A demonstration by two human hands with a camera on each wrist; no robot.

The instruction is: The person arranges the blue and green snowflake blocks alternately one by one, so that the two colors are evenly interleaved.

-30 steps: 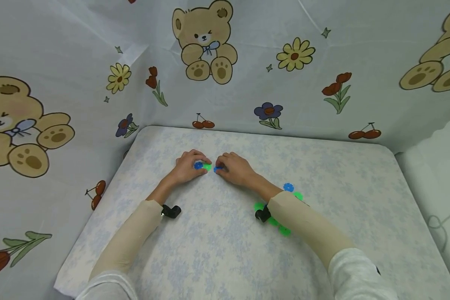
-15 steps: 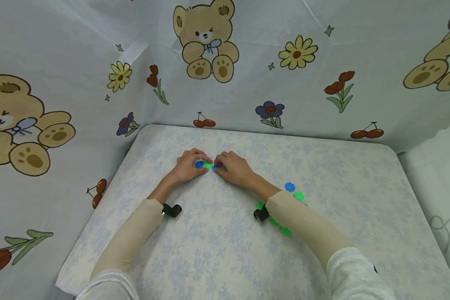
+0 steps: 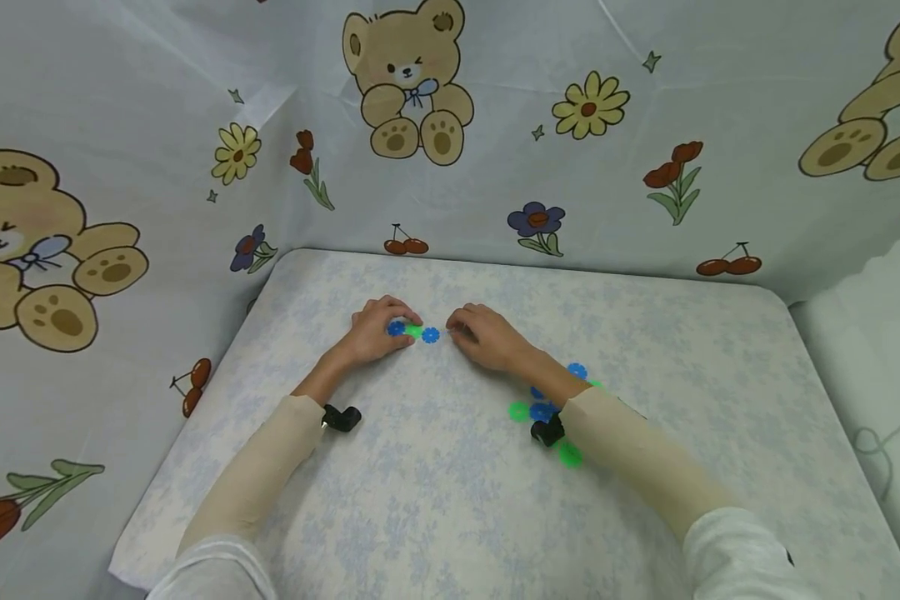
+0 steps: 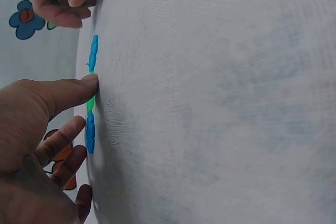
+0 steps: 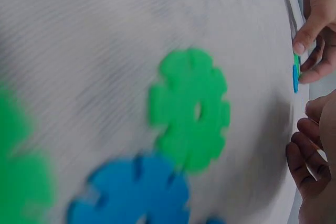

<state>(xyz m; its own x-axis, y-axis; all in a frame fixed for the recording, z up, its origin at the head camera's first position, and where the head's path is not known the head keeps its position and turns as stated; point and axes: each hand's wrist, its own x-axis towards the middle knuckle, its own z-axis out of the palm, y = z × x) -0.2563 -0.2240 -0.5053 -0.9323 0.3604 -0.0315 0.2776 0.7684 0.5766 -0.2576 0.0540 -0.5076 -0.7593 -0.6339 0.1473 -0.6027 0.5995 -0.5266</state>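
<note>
In the head view, a row of three notched plastic snowflake discs lies near the far edge of the table: a blue disc, a green disc and another blue disc. My left hand pinches the green one, its thumb across the near side in the left wrist view. Just right of the row, my right hand holds nothing; its fingers curl loosely, apart from the right-hand blue disc.
More loose discs lie under and around the right forearm, among them a green disc and a blue disc. A patterned cloth hangs behind the table. Black wrist cameras sit on both arms.
My right hand brought a blue disc up to the green one, let go of it and drew back to the right. The left hand stays nearly in place.
</note>
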